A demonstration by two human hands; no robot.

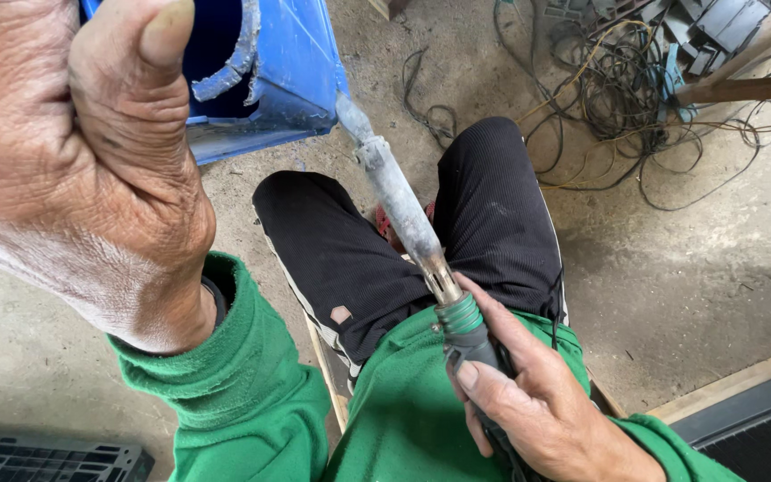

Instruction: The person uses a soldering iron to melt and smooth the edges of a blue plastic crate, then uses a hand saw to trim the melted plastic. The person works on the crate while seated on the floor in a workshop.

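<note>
Left hand [82,170] close to camera, fingers curled over edge of blue plastic crate [287,71], thumb up. Right hand [537,393] wrapped tight round handle of soldering iron [403,214], tip touching crate's cracked corner. Risk: hot tip slips off corner toward knees below or gripping fingers. Beyond: dusty concrete floor [689,268], tangled wires [635,98], wooden plank

A tangle of dark and yellow wires [635,98] lay on the concrete floor [671,286]. Just above the tangle sat grey metal scraps [716,22]. A wooden stick [742,87] crossed the tangle's right side. Far below-left of it lay a black crate [46,462].
</note>
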